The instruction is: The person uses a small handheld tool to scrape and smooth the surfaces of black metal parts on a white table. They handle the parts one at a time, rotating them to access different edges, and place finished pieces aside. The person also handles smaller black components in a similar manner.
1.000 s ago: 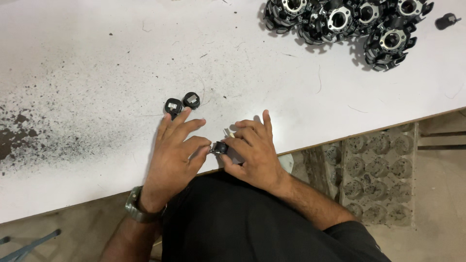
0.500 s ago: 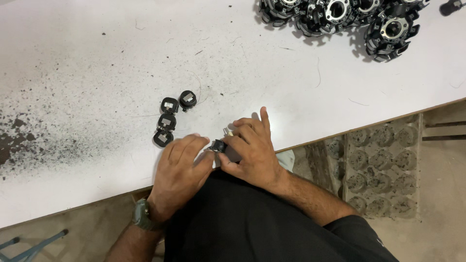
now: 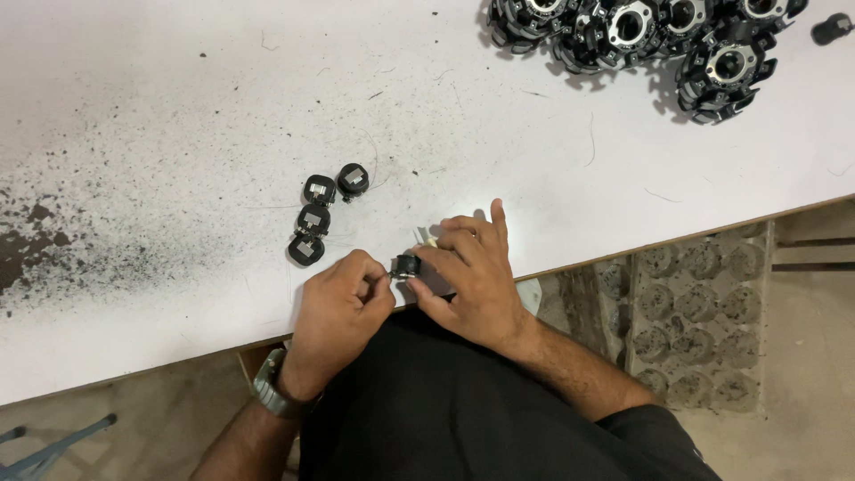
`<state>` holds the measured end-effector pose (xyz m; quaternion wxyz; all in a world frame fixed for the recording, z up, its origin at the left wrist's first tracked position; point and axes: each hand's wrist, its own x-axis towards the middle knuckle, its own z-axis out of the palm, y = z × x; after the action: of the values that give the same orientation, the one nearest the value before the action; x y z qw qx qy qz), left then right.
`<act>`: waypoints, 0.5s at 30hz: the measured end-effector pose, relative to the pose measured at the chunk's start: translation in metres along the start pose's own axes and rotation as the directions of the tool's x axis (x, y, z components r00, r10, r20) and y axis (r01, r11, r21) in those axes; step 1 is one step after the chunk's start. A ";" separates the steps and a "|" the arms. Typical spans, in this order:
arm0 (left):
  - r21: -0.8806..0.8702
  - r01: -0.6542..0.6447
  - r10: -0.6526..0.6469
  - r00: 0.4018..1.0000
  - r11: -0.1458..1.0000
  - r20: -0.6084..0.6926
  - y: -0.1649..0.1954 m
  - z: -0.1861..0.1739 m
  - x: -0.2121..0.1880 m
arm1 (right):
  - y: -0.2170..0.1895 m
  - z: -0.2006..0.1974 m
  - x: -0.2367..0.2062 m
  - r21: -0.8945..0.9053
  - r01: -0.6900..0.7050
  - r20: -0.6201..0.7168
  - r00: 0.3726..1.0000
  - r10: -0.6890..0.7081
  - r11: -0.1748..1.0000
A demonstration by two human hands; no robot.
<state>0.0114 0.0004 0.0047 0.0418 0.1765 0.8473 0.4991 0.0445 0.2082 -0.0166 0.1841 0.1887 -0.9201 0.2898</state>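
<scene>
Small black part [image 3: 407, 265] at near edge of white table [image 3: 178, 107], pinched between left hand [image 3: 343, 307] and right hand [image 3: 468, 281], both curled shut on it. Four black parts [image 3: 322, 214] lie just left of it; heap of black rotors [image 3: 641, 31] well beyond, far right.

Matt white table top [image 3: 178, 107], smooth but peppered with black grit at the frame's left; four small black plastic pieces [image 3: 322, 214] with dull metal faces; glossy black-and-silver toothed rings [image 3: 641, 31] upper right; metal wristwatch [image 3: 267, 392].
</scene>
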 end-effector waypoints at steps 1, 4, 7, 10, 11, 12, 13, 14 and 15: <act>0.000 -0.005 0.005 1.000 1.000 -0.002 -0.003 0.003 -0.001 | 0.000 0.001 -0.003 0.038 0.039 -0.057 0.998 -0.037 0.999; -0.009 -0.035 0.035 0.999 0.999 -0.035 -0.010 0.010 -0.003 | -0.003 0.010 -0.014 0.143 0.134 -0.167 0.980 -0.109 0.981; -0.018 -0.089 0.087 0.993 0.996 -0.080 -0.014 0.014 -0.006 | -0.008 0.025 -0.023 0.208 0.143 -0.181 0.978 -0.105 0.968; -0.021 -0.085 0.083 0.993 0.996 -0.085 -0.015 0.016 -0.007 | -0.006 0.033 -0.027 0.213 0.132 -0.196 0.976 -0.090 0.968; -0.023 -0.090 0.087 0.992 0.996 -0.088 -0.016 0.016 -0.007 | -0.005 0.034 -0.027 0.205 0.134 -0.196 0.976 -0.093 0.970; -0.026 -0.095 0.093 0.991 0.995 -0.091 -0.017 0.016 -0.007 | -0.004 0.035 -0.027 0.196 0.135 -0.197 0.976 -0.096 0.971; -0.022 -0.101 0.098 0.991 0.995 -0.091 -0.018 0.016 -0.007 | -0.004 0.035 -0.027 0.193 0.135 -0.195 0.976 -0.097 0.972; -0.018 -0.105 0.103 0.990 0.994 -0.091 -0.019 0.016 -0.008 | -0.004 0.035 -0.027 0.191 0.135 -0.194 0.976 -0.098 0.972; -0.014 -0.110 0.108 0.990 0.994 -0.091 -0.020 0.016 -0.009 | -0.005 0.036 -0.027 0.189 0.135 -0.192 0.976 -0.099 0.973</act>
<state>0.0183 0.0024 -0.0215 -0.0220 0.1993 0.8327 0.5162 0.0616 0.1897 -0.0536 0.2639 0.2332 -0.8528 0.3856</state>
